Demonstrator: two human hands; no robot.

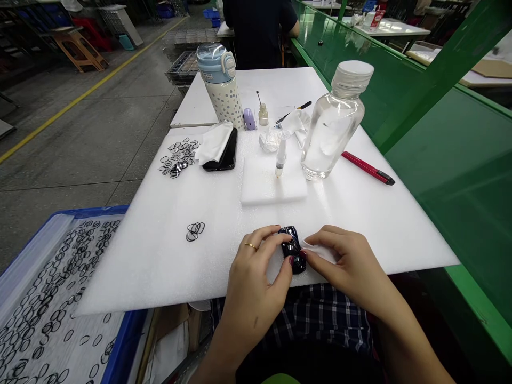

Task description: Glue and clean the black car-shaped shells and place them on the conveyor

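A small glossy black piece (295, 248), rounded and shiny, lies near the front edge of the white foam tabletop (160, 266). My left hand (256, 274) grips it from the left between thumb and fingers. In my right hand (352, 261) is a white cloth (324, 252), pinched between thumb and fingers; the fingertips meet the black piece on its right side. Part of the cloth is hidden by the hand. A few thin black rings (194, 231) lie to the left, and a larger heap of black rings (180, 154) sits farther back.
Behind my hands a small syringe (281, 157) stands on a foam block (256, 189). Around it are a clear bottle (334, 128), a red cutter (368, 168), a phone (228, 154) and a dotted tumbler (224, 96). A blue tray (130, 330) of rings stands at lower left.
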